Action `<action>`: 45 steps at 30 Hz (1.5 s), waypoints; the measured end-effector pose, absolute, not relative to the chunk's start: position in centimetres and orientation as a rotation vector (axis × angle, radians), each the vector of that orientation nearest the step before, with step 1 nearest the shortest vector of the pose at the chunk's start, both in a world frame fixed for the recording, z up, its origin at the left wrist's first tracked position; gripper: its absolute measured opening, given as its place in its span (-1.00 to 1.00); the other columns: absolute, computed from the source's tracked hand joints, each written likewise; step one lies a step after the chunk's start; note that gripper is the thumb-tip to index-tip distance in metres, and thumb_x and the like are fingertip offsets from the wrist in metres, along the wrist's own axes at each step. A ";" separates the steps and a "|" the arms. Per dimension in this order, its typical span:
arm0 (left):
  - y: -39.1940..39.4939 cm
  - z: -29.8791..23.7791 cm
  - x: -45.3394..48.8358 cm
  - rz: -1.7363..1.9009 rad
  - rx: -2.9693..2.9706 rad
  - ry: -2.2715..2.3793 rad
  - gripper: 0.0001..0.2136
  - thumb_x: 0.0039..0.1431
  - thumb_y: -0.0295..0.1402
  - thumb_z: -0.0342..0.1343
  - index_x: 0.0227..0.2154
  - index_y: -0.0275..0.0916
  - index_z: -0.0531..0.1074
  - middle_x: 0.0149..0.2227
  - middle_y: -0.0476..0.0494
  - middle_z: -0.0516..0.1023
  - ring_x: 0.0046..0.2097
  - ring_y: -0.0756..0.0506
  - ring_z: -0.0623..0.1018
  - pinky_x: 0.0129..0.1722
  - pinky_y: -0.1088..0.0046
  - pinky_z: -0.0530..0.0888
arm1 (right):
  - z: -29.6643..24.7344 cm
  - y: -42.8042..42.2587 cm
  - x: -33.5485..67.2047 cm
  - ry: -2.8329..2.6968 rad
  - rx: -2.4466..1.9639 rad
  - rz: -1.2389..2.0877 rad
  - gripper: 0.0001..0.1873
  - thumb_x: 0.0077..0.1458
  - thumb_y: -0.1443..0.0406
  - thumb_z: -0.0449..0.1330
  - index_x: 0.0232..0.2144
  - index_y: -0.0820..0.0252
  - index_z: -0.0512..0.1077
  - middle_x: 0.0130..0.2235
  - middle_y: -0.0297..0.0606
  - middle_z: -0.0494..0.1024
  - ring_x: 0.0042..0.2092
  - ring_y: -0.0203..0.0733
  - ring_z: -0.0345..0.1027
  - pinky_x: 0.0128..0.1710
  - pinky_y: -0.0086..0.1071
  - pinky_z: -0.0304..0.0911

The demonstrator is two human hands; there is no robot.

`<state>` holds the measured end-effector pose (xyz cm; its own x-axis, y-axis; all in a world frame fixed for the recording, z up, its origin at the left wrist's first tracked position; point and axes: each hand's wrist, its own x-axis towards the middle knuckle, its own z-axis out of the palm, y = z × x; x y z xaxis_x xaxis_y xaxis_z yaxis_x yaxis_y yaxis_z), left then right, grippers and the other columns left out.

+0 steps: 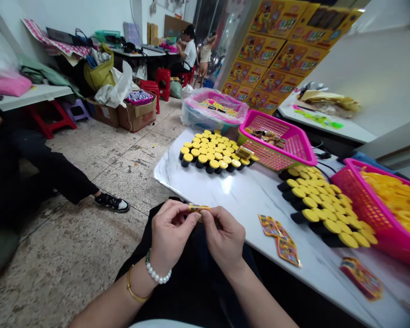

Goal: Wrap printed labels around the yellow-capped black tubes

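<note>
In front of my lap, my left hand (169, 234) and my right hand (225, 237) pinch a small orange printed label (198, 208) between thumbs and fingers. Its edge faces me, and the fingers cover both of its ends, so I cannot tell whether it is folded or curled. Similar printed labels (280, 239) lie loosely on the marbled white table (222, 187), right of my right hand. A thicker stack of labels (361, 278) rests nearer the right edge. Beyond my hands stands a group of black tubs with yellow lids (210, 152).
More yellow-lidded black tubs (328, 207) stand at right, beside a pink basket of yellow rings (369, 214). Another pink basket (280, 152) and a plastic-lined basket of coloured pellets (208, 120) sit farther back. Stacked printed boxes (259, 50) rise behind. A seated person's leg (64, 168) extends at left.
</note>
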<state>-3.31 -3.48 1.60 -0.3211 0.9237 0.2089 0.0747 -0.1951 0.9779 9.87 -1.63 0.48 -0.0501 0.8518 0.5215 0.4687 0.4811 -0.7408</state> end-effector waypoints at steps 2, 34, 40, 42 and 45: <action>-3.5 1.6 -3.3 1.611 1.198 1.391 -0.94 0.06 -0.35 0.31 -0.43 -0.23 0.60 -0.39 -0.10 0.54 -0.36 0.00 0.49 -0.40 0.54 0.44 | 0.5 -1.6 9.7 -1.754 -1.118 0.461 -0.80 0.25 0.30 0.17 -0.44 0.17 0.46 -0.49 -0.36 0.48 -0.47 -0.31 0.35 -0.45 -0.45 0.24; 1.2 2.8 -5.2 1.177 0.084 0.646 -0.90 0.05 -0.53 0.29 -0.39 -0.39 0.46 -0.51 0.03 0.44 -0.69 0.23 0.19 -0.80 0.77 0.01 | 5.7 2.7 11.5 -1.235 -1.191 1.289 -0.67 -0.15 0.14 0.44 -0.32 0.16 0.54 -0.34 -0.31 0.58 -0.33 -0.26 0.43 -0.23 -0.33 0.38; 1.3 2.4 -4.6 1.168 0.105 0.658 -0.82 0.00 -0.48 0.33 -0.41 -0.36 0.41 -0.47 0.04 0.46 -0.68 0.23 0.18 -0.79 0.76 -0.01 | 5.5 1.5 11.0 -1.516 -1.289 0.836 -0.73 0.00 0.16 0.36 -0.27 0.15 0.48 -0.31 -0.26 0.60 -0.26 -0.16 0.53 -0.14 -0.23 0.48; 1.3 2.2 -4.5 1.166 0.166 0.689 -0.77 -0.03 -0.42 0.37 -0.41 -0.35 0.40 -0.47 0.04 0.47 -0.69 0.24 0.18 -0.78 0.75 -0.01 | 5.4 0.8 10.8 -1.608 -1.307 0.653 -0.74 0.04 0.18 0.33 -0.22 0.14 0.48 -0.24 -0.21 0.63 -0.20 -0.11 0.56 -0.06 -0.17 0.48; 1.1 2.0 -4.4 1.216 0.299 0.779 -0.67 -0.10 -0.29 0.42 -0.43 -0.32 0.38 -0.54 0.08 0.43 -0.70 0.22 0.19 -0.77 0.73 -0.01 | 5.1 0.4 10.6 -1.602 -1.316 0.579 -0.73 0.05 0.17 0.32 -0.20 0.12 0.46 -0.20 -0.18 0.64 -0.20 -0.10 0.58 -0.09 -0.18 0.51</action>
